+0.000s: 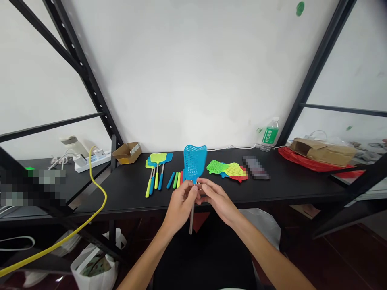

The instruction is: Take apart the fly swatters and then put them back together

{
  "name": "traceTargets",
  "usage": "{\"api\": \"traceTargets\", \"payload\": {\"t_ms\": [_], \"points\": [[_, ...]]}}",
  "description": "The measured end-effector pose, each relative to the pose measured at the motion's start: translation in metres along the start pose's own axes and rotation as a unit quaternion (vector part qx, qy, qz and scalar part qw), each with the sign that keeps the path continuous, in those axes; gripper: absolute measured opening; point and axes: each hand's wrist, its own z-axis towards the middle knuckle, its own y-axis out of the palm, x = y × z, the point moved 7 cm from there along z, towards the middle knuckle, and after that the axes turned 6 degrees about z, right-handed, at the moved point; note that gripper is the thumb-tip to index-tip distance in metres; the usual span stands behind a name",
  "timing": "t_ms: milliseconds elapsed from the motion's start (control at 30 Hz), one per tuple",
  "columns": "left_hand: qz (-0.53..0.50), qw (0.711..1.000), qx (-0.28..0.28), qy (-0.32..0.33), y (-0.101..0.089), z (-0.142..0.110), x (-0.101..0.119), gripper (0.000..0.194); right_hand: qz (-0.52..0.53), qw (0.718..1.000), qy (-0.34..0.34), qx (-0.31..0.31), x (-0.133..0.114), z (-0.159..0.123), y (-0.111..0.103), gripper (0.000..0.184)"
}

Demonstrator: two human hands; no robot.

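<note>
Between my two hands a blue fly swatter head (195,161) stands upright, joined at its neck to a bare metal rod (191,221) that points down past the table's edge. My left hand (181,205) is closed, its thumb and fingers pinching the neck. My right hand (218,199) is closed at the same spot from the other side, fingertips on the joint, which they partly hide. Behind my left hand lie loose coloured handle grips (175,180), blue, green, yellow and red. Just beyond my right hand is a pile of green, yellow, blue and red swatter heads (218,166).
Several whole fly swatters (158,158) with yellow and blue grips lie left on the black table (130,197). An open cardboard box (128,153), a dark phone-like object (256,167) and a water bottle (270,135) stand around. A yellow cable (101,201) hangs at left, beside black shelf posts.
</note>
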Motion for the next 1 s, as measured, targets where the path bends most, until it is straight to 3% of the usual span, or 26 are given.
{"api": "traceTargets", "payload": {"t_ms": [100,167,267,367,433,567,700,833,1000], "points": [[0.088,0.995,0.055,-0.016,-0.012,0.0,-0.001,0.025,-0.063,0.998,-0.007,0.015,-0.009,0.001,-0.007,0.043],[0.188,0.98,0.069,0.004,-0.012,-0.002,0.002,0.023,-0.096,0.995,-0.034,0.022,-0.014,0.002,-0.01,0.04],[0.307,0.948,0.067,0.054,-0.004,-0.005,0.007,0.023,-0.097,0.991,-0.072,0.052,-0.017,0.003,-0.017,0.033],[0.35,0.932,0.056,0.078,0.002,-0.007,0.008,0.027,-0.06,0.99,-0.076,0.104,-0.016,0.003,-0.027,0.034],[0.356,0.93,0.048,0.077,0.003,-0.008,0.009,0.028,-0.051,0.991,-0.07,0.103,-0.017,0.003,-0.028,0.034],[0.297,0.954,0.009,0.045,0.004,-0.006,0.01,0.033,-0.036,0.995,-0.072,0.062,-0.024,0.004,-0.025,0.031],[0.11,0.993,-0.047,-0.004,0.011,-0.005,0.007,0.035,0.022,0.995,-0.078,0.066,-0.036,0.007,-0.036,0.03],[-0.037,0.993,-0.074,-0.087,0.012,-0.003,-0.008,0.036,0.074,0.978,-0.098,0.167,-0.057,0.005,-0.075,0.033],[-0.028,0.995,-0.033,-0.09,-0.001,0.001,-0.018,0.033,-0.091,0.967,-0.034,0.236,-0.064,0.006,-0.131,0.047]]}}
